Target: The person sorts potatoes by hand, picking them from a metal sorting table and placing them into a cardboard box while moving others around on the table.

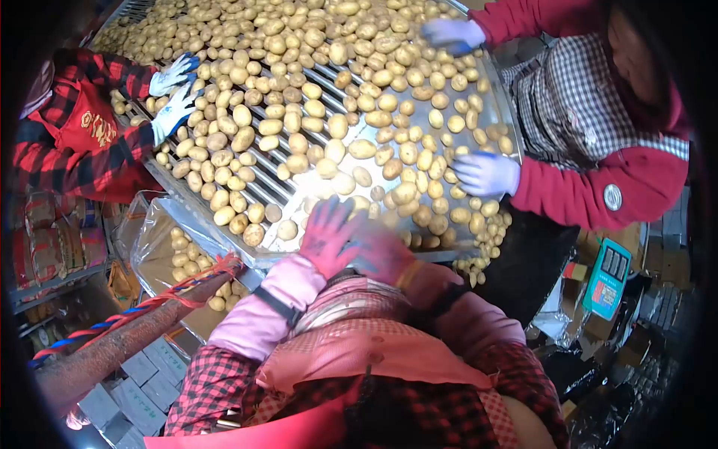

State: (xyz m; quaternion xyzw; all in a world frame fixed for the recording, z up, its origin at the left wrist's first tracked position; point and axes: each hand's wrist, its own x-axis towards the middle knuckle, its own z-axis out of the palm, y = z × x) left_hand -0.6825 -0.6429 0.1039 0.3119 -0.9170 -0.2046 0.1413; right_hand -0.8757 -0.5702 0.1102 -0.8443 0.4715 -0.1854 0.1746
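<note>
My left hand (327, 238), in a pink-red glove with greyish fingertips, lies at the near edge of a metal sorting table. Its fingers are stretched out towards the potatoes (362, 176) and hold nothing that I can see. Beside it on the right is my right hand (380, 251), in a similar glove. Motion smears its fingers, so I cannot make out whether it grips anything. Potatoes lie thickly over the table's metal bars (268, 160) and, nearer me, on a smooth metal sheet (305, 184).
Two co-workers stand at the sides, one with white-and-blue gloves (173, 112), one with lavender gloves (486, 174). A plastic-lined box (149, 251) holding potatoes sits below left, near a rope-wrapped pole (127, 348). Potatoes slope off the right corner. A turquoise device (607, 278) lies at right.
</note>
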